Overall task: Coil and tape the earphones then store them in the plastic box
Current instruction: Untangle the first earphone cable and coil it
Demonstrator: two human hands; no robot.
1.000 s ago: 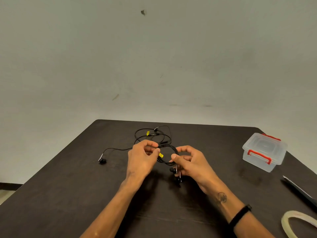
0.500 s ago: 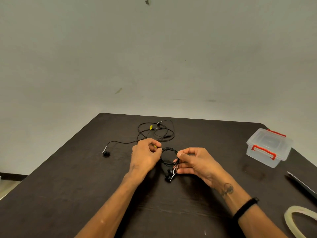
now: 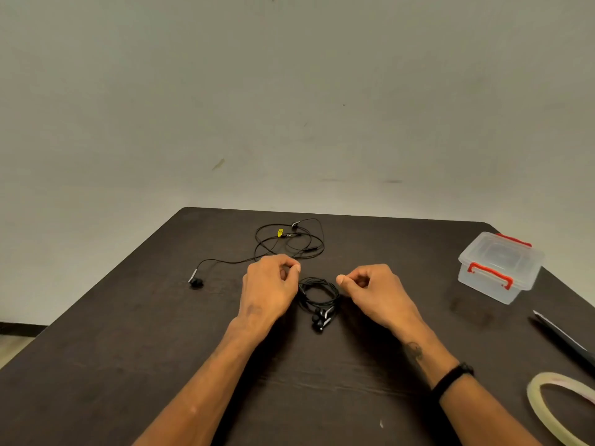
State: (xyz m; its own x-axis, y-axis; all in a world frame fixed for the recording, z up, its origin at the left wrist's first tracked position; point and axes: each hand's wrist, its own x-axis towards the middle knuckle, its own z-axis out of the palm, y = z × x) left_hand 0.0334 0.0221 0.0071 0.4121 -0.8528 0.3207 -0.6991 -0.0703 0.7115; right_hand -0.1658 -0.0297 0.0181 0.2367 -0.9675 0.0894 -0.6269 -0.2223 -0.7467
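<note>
A coiled pair of black earphones point(image 3: 318, 296) lies on the dark table point(image 3: 128, 365) between my hands, its two earbuds pointing toward me. My left hand point(image 3: 269, 286) hovers just left of the coil with fingers curled and thumb against the index fingertip; I see nothing in it. Just right of the coil, my right hand point(image 3: 370, 289) is curled the same way and holds nothing. A clear plastic box point(image 3: 497, 268) with red latches stands shut at the right. A roll of clear tape point(image 3: 547, 402) lies at the near right edge.
A second pair of black earphones point(image 3: 289, 241) with a yellow tag lies loose behind my left hand, one earbud point(image 3: 195, 281) trailing out to the left. A long dark flat object point(image 3: 563, 339) lies near the right edge between box and tape.
Both hands held the coil above the table; now the coil lies on the table and my hands have let go and drawn apart to its sides.
</note>
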